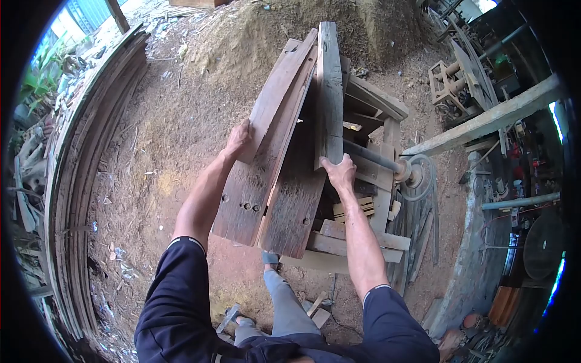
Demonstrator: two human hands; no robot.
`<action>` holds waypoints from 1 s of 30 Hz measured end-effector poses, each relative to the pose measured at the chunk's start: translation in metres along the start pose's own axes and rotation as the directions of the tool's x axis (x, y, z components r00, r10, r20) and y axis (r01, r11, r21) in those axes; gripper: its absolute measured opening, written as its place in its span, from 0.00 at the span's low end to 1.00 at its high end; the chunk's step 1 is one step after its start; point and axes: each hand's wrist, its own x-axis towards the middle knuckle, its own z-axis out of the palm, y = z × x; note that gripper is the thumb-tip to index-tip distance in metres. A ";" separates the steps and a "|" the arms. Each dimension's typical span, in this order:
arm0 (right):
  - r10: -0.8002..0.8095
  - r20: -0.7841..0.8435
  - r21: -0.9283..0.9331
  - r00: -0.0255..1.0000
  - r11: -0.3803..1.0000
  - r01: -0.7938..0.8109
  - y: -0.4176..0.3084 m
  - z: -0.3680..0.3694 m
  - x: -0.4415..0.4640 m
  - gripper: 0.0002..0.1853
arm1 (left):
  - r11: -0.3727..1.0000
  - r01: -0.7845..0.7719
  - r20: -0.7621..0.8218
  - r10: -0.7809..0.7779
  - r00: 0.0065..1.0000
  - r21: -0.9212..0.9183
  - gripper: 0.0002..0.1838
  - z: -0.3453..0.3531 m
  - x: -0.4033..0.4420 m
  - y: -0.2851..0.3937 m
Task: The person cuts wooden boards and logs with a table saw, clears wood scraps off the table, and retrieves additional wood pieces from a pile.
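Plank-topped bench (296, 212) beneath both hands' fingers. Board (273, 91) runs forward from left hand (239, 139), fingers clasping its near left edge. Beam (330, 91) runs forward from right hand (340, 172), fingers gripping its near end. Judged risk: beam swings or tips, cause one-ended hold.

Long boards (68, 199) lie stacked at the left near green plants (43, 77), with a dirt mound (390, 36) ahead
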 end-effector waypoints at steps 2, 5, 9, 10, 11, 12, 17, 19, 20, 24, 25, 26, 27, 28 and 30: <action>-0.004 -0.029 -0.020 1.000 1.000 0.004 0.000 -0.001 -0.006 0.36 | 0.999 -0.036 -0.019 0.035 0.999 -0.040 0.14 0.001 0.001 -0.001; 0.012 -0.036 -0.025 0.999 1.000 -0.013 0.001 -0.005 -0.023 0.35 | 0.999 -0.024 -0.005 0.024 1.000 -0.037 0.14 0.003 0.003 -0.006; 0.068 -0.045 -0.058 0.997 0.996 -0.070 -0.002 -0.010 -0.062 0.34 | 0.996 0.010 -0.023 -0.012 1.000 -0.087 0.15 -0.003 0.001 -0.006; 0.080 -0.050 -0.059 0.996 0.995 -0.083 -0.002 -0.010 -0.074 0.34 | 0.992 0.036 -0.026 -0.040 0.999 -0.120 0.16 -0.007 -0.003 -0.006; 0.100 -0.044 -0.043 0.994 0.994 -0.102 -0.002 -0.011 -0.087 0.33 | 0.987 0.061 -0.031 -0.066 0.997 -0.151 0.17 -0.012 -0.008 -0.006; 0.118 -0.034 -0.027 0.992 0.993 -0.119 -0.002 -0.013 -0.102 0.33 | 0.987 0.056 -0.033 -0.061 0.998 -0.149 0.17 -0.021 -0.016 -0.004; 0.183 -0.030 0.039 0.983 0.983 -0.181 0.007 -0.003 -0.195 0.34 | 0.974 0.170 -0.038 -0.178 0.983 -0.149 0.17 -0.076 -0.101 -0.015; 0.212 -0.039 0.028 0.976 0.977 -0.211 0.004 -0.001 -0.235 0.33 | 0.952 0.236 -0.067 -0.253 0.965 -0.193 0.18 -0.092 -0.155 -0.021; 0.222 -0.041 0.005 0.974 0.975 -0.222 0.002 0.001 -0.254 0.32 | 0.919 0.341 -0.040 -0.355 0.934 -0.196 0.18 -0.103 -0.187 -0.023; 0.263 -0.011 0.018 0.965 0.965 -0.262 -0.013 0.003 -0.310 0.32 | 0.828 0.560 0.008 -0.560 0.828 0.017 0.24 -0.147 -0.339 -0.003; 0.278 -0.008 0.013 0.961 0.961 -0.278 -0.009 0.011 -0.315 0.38 | 0.809 0.588 -0.039 -0.588 0.808 -0.005 0.26 -0.159 -0.378 0.013; 0.295 -0.009 0.006 0.955 0.955 -0.295 -0.001 0.019 -0.317 0.44 | 0.753 0.652 0.022 -0.653 0.757 -0.094 0.26 -0.164 -0.420 0.015; 0.317 0.006 -0.006 0.948 0.948 -0.317 -0.005 0.018 -0.317 0.46 | 0.708 0.697 0.075 -0.694 0.716 -0.111 0.27 -0.166 -0.462 0.012; 0.345 0.012 -0.018 0.938 0.938 -0.345 -0.010 0.017 -0.316 0.48 | 0.668 0.735 0.050 -0.735 0.676 -0.116 0.26 -0.177 -0.494 0.025; 0.252 -0.032 -0.016 0.967 0.967 -0.253 0.005 0.026 -0.316 0.47 | 0.643 0.673 -0.032 -0.731 0.681 -0.365 0.25 -0.190 -0.547 0.031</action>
